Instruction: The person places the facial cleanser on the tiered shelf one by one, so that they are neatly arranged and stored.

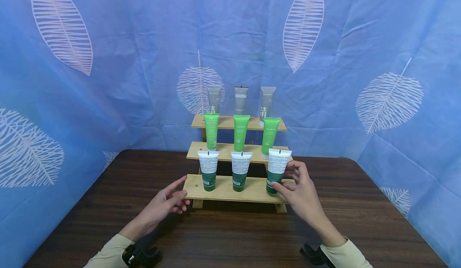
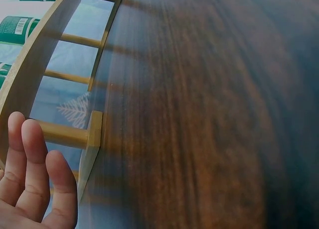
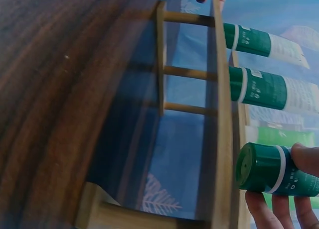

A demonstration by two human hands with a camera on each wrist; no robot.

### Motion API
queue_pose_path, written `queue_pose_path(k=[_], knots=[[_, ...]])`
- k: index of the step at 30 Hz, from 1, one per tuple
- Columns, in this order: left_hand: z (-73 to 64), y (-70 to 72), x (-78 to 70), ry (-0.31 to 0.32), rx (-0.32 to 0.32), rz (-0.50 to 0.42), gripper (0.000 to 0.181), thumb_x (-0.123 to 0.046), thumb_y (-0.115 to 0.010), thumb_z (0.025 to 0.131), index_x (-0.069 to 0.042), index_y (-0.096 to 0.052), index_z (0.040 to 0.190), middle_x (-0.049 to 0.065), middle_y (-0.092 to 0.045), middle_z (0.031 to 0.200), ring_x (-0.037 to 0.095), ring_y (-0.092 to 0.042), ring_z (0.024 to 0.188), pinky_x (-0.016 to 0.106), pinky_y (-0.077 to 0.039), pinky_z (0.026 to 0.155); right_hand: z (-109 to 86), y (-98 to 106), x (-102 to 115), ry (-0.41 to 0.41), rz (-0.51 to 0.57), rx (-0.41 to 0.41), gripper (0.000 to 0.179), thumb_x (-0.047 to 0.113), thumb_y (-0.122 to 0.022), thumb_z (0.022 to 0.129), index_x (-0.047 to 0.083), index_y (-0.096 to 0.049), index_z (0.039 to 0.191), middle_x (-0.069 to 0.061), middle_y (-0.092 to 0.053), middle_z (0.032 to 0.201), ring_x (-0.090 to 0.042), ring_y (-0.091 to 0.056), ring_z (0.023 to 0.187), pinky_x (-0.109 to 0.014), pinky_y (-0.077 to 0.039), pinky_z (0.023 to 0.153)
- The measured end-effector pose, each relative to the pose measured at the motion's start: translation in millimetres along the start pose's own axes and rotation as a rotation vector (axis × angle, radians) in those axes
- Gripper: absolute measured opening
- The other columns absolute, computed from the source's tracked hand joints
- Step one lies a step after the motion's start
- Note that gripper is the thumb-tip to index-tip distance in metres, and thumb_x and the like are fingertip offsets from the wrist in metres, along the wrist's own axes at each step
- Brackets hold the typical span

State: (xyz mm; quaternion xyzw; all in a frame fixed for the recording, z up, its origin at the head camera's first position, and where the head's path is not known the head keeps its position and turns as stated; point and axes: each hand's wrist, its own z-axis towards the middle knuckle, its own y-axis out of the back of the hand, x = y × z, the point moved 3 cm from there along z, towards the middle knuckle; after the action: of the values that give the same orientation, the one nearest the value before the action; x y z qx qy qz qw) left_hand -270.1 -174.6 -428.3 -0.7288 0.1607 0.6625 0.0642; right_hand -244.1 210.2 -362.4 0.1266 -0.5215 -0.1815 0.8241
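A three-tier wooden display stand point(image 1: 223, 195) bears squeeze tubes standing on their caps. At its lowest shelf's left end, my left hand point(image 1: 167, 200) grips the board, some fingers point(image 2: 34, 162) below it. My right hand point(image 1: 304, 194) pinches a white-and-green tube point(image 1: 278, 166) at the right end of that shelf, thumb in front and fingers behind. The underside of its dark green cap point(image 3: 246, 167) shows in the right wrist view, close over the board. Two matching tubes, one at the left point(image 1: 208, 171) and one in the middle point(image 1: 240, 172), stand on the same shelf.
Bright green tubes point(image 1: 241, 132) stand on the middle shelf, with grey tubes point(image 1: 240, 100) on the top one. The stand sits on a dark wooden table point(image 1: 230, 236). Behind hangs a blue cloth point(image 1: 151, 79) with white leaf prints.
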Motion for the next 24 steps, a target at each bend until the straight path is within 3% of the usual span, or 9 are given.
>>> queue_pose_path(k=[9, 24], knots=[[0.0, -0.2, 0.3, -0.009, 0.008, -0.003, 0.071, -0.034, -0.057, 0.106, -0.016, -0.020, 0.164, 0.017, -0.069, 0.105, 0.020, -0.065, 0.087, 0.033, -0.055, 0.081, -0.8, -14.3, -9.4, 0.004, 0.030, 0.009, 0.063, -0.004, -0.080, 0.085, 0.004, -0.037, 0.131, -0.020, -0.053, 0.134, -0.041, -0.058, 0.125, -0.030, -0.059, 0.084], [0.0, 0.4, 2.5, -0.022, 0.022, -0.012, 0.073, -0.035, -0.058, 0.105, -0.016, -0.020, 0.164, 0.016, -0.069, 0.105, 0.019, -0.065, 0.087, 0.032, -0.055, 0.080, 0.1, -17.5, -12.1, 0.032, 0.020, -0.011, 0.062, -0.009, -0.078, 0.084, 0.000, -0.036, 0.129, -0.021, -0.056, 0.131, -0.039, -0.062, 0.118, -0.026, -0.060, 0.077]])
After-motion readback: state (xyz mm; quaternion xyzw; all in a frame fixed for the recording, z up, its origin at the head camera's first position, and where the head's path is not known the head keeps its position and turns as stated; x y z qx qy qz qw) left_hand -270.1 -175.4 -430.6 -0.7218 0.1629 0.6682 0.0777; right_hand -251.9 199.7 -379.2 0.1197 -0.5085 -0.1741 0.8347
